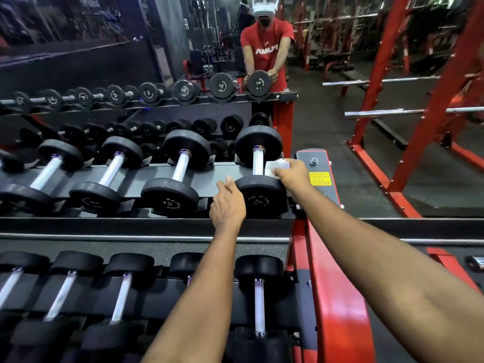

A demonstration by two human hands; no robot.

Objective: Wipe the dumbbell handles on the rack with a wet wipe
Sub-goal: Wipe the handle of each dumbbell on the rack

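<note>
The rightmost dumbbell [262, 195] on the top shelf has black round heads and a silver knurled handle [258, 162]. My right hand [292, 172] pinches a white wet wipe [275, 166] just to the right of that handle, close to it or touching it. My left hand [227, 205] rests against the left side of the dumbbell's near head, fingers curved along its rim. Several more dumbbells [172, 179] with silver handles line the same shelf to the left.
A lower shelf holds several dumbbells [259, 310] under my forearms. The red rack frame [332, 297] stands at the right. A mirror behind the rack reflects a person in a red shirt [267, 45]. Red squat racks [419, 100] with steel bars fill the right side.
</note>
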